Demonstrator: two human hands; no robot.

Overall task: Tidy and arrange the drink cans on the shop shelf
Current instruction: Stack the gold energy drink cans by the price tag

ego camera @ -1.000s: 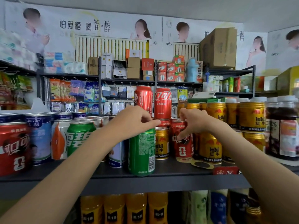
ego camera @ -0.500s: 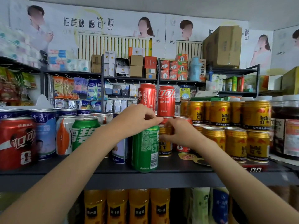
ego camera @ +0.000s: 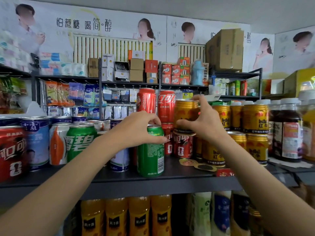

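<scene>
Both hands are up at the shelf (ego camera: pixel 153 182). The left hand (ego camera: pixel 136 129) sits on top of the tall green can (ego camera: pixel 150 154), fingers curled over its rim and thumb pressed to its side, so that grip is closed around the top of the can. The green can stands upright near the front edge of the shelf, just ahead of the other cans.

The right hand (ego camera: pixel 202 121) holds a gold can (ego camera: pixel 185 116) in a firm grip, thumb under its lower edge and fingers over the top rim. The gold can is upright and sits right above a short red can (ego camera: pixel 183 147); whether it rests on that can or hangs just over it, I cannot tell.

Behind the hands, two tall red cans (ego camera: pixel 156 104) stand side by side on a raised row. To the right, more gold cans (ego camera: pixel 254 116) are stacked in two layers, with dark bottles (ego camera: pixel 286 130) beyond them. To the left stand a wide green can (ego camera: pixel 80 142), an orange and white can (ego camera: pixel 57 143), a blue and white can (ego camera: pixel 36 142) and a large red can (ego camera: pixel 12 154) at the edge of view.

Round paper labels (ego camera: pixel 198 165) lie flat on the shelf in front of the gold stack. Orange drink bottles (ego camera: pixel 127 217) fill the shelf below.
</scene>
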